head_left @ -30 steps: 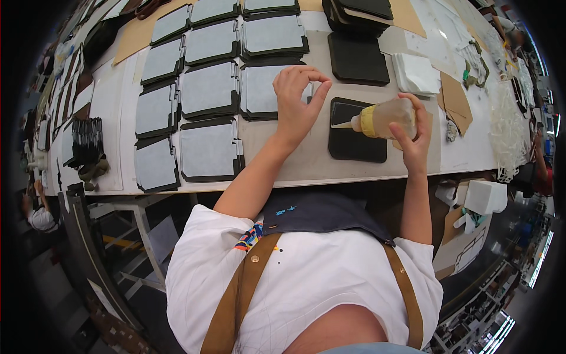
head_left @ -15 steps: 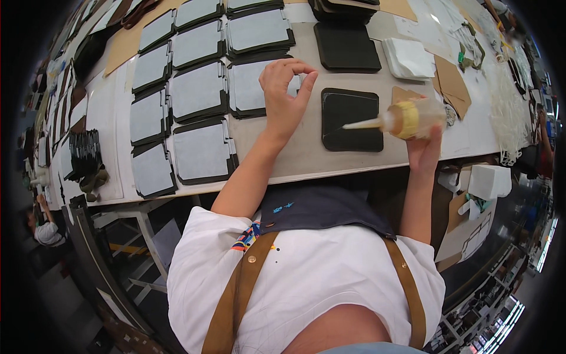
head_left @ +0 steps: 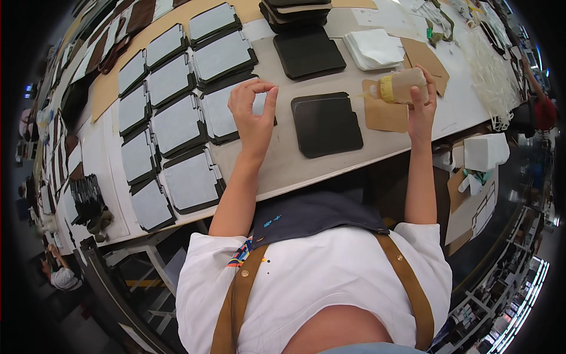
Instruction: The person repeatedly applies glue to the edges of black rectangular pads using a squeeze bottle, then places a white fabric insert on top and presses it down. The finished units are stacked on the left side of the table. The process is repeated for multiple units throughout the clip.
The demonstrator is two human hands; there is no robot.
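My right hand point(head_left: 422, 115) is wrapped round a squeeze bottle point(head_left: 408, 87) of pale glue-like contents with a yellow collar. The bottle lies tilted on its side in the air, its blurred nozzle toward the left, above a brown card piece point(head_left: 383, 115). To the left of it, a black rounded panel point(head_left: 327, 125) lies flat on the table. My left hand point(head_left: 252, 112) hovers over a grey-faced panel stack point(head_left: 221, 112), its thumb and forefinger tips brought together in a ring. Nothing shows between those fingertips.
Rows of grey-faced, black-edged panel stacks point(head_left: 177, 124) cover the table's left side. Behind the single panel sit a black panel pile point(head_left: 309, 53) and a taller stack point(head_left: 295, 13). White sheets point(head_left: 374, 48) lie to the right. The table's front edge point(head_left: 318, 177) runs close to my body.
The bottle has moved away from over the black panel to the right, and its nozzle no longer reaches across it. My left hand keeps its pinched shape. The whole view has turned somewhat.
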